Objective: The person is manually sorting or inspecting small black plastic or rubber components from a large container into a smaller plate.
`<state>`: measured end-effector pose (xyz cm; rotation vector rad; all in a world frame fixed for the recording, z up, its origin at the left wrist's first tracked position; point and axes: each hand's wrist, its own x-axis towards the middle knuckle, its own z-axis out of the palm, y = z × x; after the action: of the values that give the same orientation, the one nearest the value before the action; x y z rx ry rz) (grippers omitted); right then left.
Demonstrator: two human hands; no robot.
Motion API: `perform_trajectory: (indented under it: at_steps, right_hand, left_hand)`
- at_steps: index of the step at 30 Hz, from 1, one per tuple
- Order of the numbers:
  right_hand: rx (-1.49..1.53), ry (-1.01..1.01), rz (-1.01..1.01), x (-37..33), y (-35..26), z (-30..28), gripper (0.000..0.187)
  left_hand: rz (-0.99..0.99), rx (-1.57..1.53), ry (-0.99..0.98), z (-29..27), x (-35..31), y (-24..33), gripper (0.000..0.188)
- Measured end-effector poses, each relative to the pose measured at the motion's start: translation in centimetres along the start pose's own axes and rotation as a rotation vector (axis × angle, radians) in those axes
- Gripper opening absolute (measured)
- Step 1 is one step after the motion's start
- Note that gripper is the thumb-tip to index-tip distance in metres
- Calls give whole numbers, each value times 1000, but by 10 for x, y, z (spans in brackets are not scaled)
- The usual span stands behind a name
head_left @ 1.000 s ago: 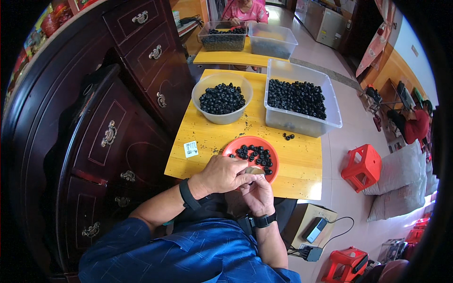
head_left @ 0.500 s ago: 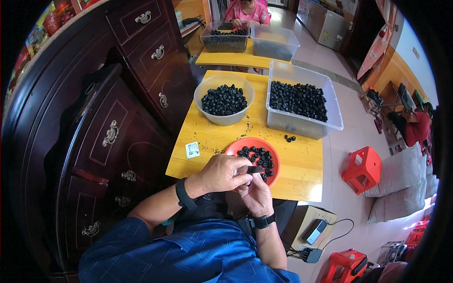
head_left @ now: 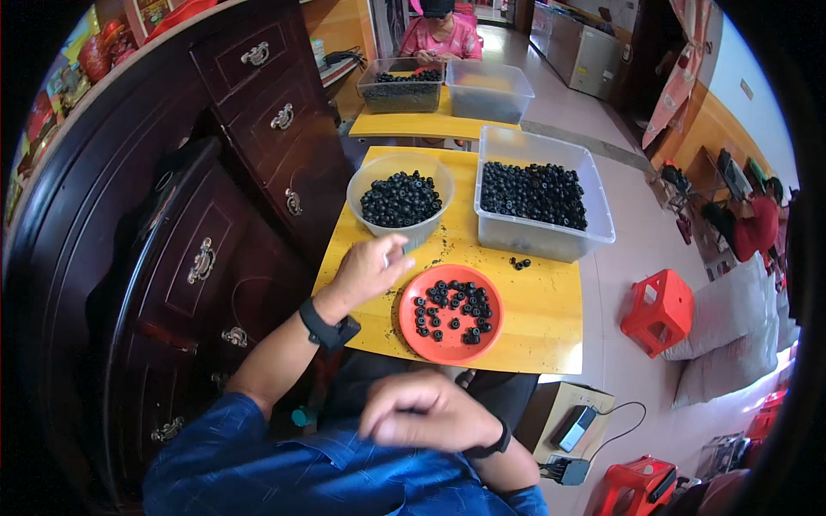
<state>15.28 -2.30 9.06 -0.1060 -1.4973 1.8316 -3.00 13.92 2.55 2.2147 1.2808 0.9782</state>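
My left hand hovers over the table just in front of the round translucent bowl. Its thumb and index finger stand apart, and nothing shows between them. Small black round parts with holes heap up in that bowl. Nearer to me, a red plate bears several more of the same parts, spread loosely. My right hand is drawn back close to my shirt, below the table's front edge. Motion blurs its curled fingers, and whatever they may hold is hidden.
Right of the bowl stands a clear rectangular bin of black parts. A few loose parts and dark crumbs lie on the yellow table. Dark drawers flank the left. Across, a person in pink sits behind two bins. Red stool at right.
My hands have parted from above the red plate. The left moved up toward the bowl, the right down toward my body. The dark blade-like piece between them is out of sight.
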Motion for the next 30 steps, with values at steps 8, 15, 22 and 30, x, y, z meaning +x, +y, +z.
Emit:
perform_trajectory:
  at_steps: [8,15,22,30]
  right_hand:
    - [-37,-700,-356,51,-55,87,20]
    - [-290,-520,-462,56,-51,102,22]
    - [-219,-629,-426,54,-52,106,30]
    - [-176,-631,-436,52,-44,123,31]
  left_hand:
    - [-150,-146,-240,21,-47,12,21]
    - [-132,-222,-239,18,-56,12,21]
    - [-121,-175,-288,14,-69,19,17]
    - [-186,-273,-306,8,-92,13,15]
